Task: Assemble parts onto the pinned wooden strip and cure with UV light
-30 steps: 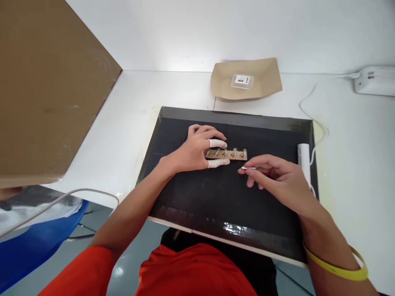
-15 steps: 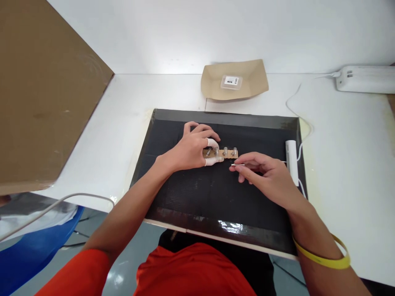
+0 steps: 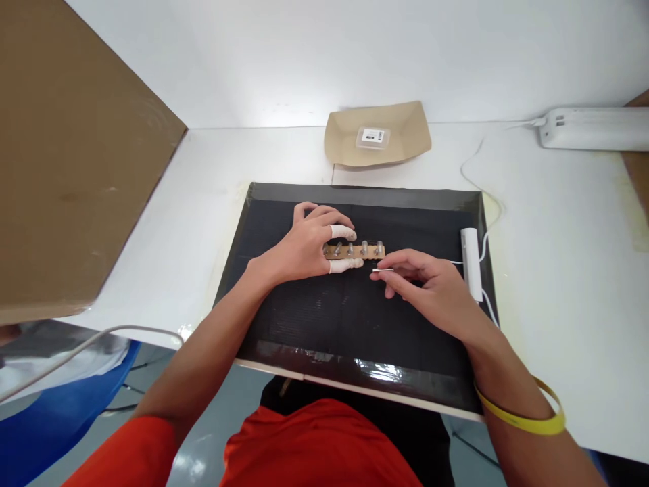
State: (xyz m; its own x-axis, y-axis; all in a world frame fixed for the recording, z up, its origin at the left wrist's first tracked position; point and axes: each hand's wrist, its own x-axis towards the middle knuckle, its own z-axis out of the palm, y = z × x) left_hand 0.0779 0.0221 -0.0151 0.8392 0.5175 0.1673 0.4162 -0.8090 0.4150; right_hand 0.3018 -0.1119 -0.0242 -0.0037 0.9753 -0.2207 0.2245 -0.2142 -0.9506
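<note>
Near the middle of the black mat lies a narrow wooden strip carrying several small clear cylinders with metal-looking parts in a row. My left hand reaches over its left end, which is partly hidden. White finger cots cover the thumb and index finger; they are spread apart, one on each side of the strip, and pinch nothing. Just right of and below the strip, my right hand pinches a thin, flat white piece between thumb and fingers. What kind of piece it is, I cannot make out.
The black mat lies on a white table. Behind it, a brown paper tray holds a clear labelled box. A white bar with cables rests at the mat's right edge. Cardboard stands left.
My left index finger and thumb have parted from a pinch around a cylinder on the strip, showing more of the row. My right hand keeps its white piece. The whole view has shifted slightly.
</note>
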